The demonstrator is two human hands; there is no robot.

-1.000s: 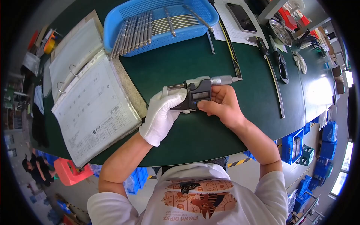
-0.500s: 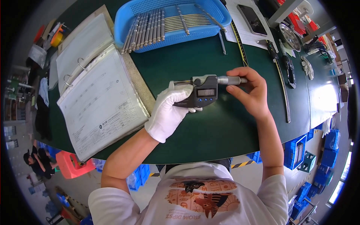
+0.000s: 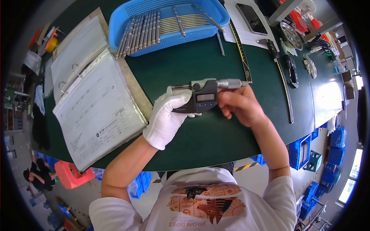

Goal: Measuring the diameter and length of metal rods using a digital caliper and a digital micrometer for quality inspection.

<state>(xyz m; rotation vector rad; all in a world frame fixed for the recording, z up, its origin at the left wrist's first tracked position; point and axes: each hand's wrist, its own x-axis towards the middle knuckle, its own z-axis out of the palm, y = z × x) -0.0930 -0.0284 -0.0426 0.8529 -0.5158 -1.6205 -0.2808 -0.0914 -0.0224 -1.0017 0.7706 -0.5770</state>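
Observation:
My left hand [image 3: 165, 117], in a white glove, is closed around the frame of a digital micrometer [image 3: 206, 86] and keeps it level above the green table. The micrometer's measuring gap, at its left end, shows nothing clamped in it. Bare, my right hand [image 3: 241, 104] is just below the silver thimble [image 3: 230, 83], its fingers loosely curled and slightly apart, the tips close to the dark display housing. No object is visible in it, though the thimble partly overlaps its upper edge.
An open ring binder [image 3: 98, 111] lies at left. Beyond, a blue basket [image 3: 165, 44] holds several metal rods [image 3: 144, 32]. Rightward are a tape measure [image 3: 241, 50], a phone [image 3: 251, 18] on paper, calipers [image 3: 283, 73] and a metal bowl [image 3: 290, 36].
My right hand has come off the thimble's end and moved down and left beneath it, fingers curling. My left hand still holds the micrometer. The whole view has shifted slightly.

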